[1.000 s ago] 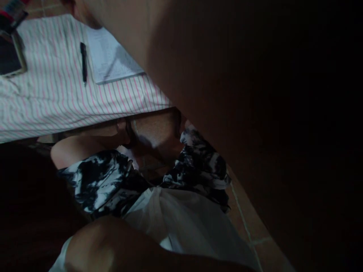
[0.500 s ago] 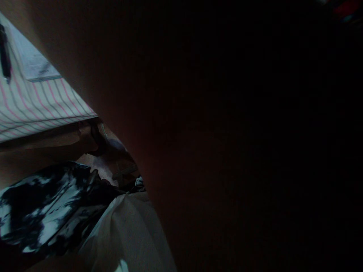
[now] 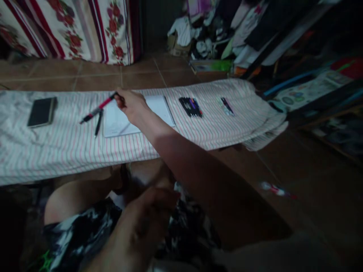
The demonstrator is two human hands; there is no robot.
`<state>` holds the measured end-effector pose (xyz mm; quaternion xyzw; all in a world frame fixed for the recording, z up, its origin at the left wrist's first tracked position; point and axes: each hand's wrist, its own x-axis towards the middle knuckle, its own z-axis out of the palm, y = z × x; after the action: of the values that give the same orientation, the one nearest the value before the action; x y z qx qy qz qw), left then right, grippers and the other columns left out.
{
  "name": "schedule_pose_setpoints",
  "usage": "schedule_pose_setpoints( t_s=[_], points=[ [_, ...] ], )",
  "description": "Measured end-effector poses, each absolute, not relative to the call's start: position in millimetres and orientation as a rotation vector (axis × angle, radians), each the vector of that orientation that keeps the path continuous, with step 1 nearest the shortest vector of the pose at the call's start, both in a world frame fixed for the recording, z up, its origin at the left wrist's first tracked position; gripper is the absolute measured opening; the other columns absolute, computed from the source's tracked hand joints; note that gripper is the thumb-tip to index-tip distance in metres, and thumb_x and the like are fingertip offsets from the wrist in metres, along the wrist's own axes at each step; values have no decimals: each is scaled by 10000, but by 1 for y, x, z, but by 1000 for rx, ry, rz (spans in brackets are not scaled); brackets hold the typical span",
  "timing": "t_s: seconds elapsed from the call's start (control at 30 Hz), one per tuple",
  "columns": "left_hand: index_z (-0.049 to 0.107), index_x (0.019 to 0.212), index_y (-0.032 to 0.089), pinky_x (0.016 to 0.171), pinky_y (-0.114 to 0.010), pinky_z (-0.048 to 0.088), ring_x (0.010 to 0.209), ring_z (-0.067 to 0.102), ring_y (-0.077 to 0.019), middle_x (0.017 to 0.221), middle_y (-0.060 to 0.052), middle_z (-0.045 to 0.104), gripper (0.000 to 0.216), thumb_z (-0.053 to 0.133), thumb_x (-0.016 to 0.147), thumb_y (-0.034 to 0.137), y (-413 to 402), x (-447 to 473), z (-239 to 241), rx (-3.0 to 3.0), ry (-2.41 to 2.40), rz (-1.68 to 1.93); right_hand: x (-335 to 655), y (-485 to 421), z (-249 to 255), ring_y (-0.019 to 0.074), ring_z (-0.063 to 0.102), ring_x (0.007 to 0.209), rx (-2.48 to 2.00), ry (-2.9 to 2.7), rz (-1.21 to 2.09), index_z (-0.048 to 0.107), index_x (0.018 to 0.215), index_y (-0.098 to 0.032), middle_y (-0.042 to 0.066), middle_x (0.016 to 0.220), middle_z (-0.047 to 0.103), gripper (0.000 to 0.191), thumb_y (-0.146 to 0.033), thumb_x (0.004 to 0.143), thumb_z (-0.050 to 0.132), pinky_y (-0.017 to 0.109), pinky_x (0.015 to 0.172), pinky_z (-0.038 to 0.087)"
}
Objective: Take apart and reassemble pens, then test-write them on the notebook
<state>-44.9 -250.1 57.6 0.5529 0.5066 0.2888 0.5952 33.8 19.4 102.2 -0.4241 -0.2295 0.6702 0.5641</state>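
My right hand (image 3: 131,105) reaches across from the lower right, its fingers closed around one end of a red and black pen (image 3: 100,107). That pen slants down to the left, over the striped cloth. Under and beside the hand lies an open spiral notebook (image 3: 159,107) with pale pages. A thin black pen (image 3: 98,124) rests at the notebook's left edge, below the held pen. My left hand (image 3: 151,215) is low over my lap, dim and blurred; its fingers look bent, but whether they hold anything is unclear.
The striped cloth (image 3: 70,147) covers a long low table. On it are a dark book-like object (image 3: 42,112), several dark pens (image 3: 190,107) in a row and a small flat packet (image 3: 227,106). Beyond stand a flowered curtain (image 3: 93,30) and piled clutter (image 3: 204,47). Something red and white (image 3: 278,189) lies on the tiles.
Half a second ago a dark, close arm blocked most of the view. Now the arm is stretched over the table, and my right hand shows with the red and black pen.
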Motion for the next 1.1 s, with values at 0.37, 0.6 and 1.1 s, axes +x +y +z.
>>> schedule_pose_setpoints(
  t_s=[0.37, 0.6, 1.1],
  points=[
    [573, 1045, 164, 955, -425, 409, 1095, 514, -260, 1075, -108, 619, 243, 459, 876, 296, -34, -41, 55, 2302, 1747, 1209, 86, 36, 41, 52, 503, 569, -990, -553, 1413, 620, 706, -172, -32, 664, 593, 149, -264, 640, 718, 198, 550, 390],
    [565, 1101, 138, 861, -366, 474, 998, 580, -240, 1050, -114, 642, 291, 457, 884, 299, -2, -29, 26, 2110, 1793, 985, 86, 39, 24, 68, 510, 600, -894, -671, 1466, 651, 783, -176, -6, 724, 623, 287, -350, 577, 751, 212, 567, 394],
    [636, 1047, 178, 638, -276, 456, 675, 591, -155, 765, -30, 621, 277, 436, 877, 268, 18, -35, 10, 2040, 1743, 935, 90, 48, 11, 75, 549, 644, -939, -633, 1607, 634, 700, -156, 10, 750, 642, 291, -372, 566, 776, 223, 634, 470]
  ],
)
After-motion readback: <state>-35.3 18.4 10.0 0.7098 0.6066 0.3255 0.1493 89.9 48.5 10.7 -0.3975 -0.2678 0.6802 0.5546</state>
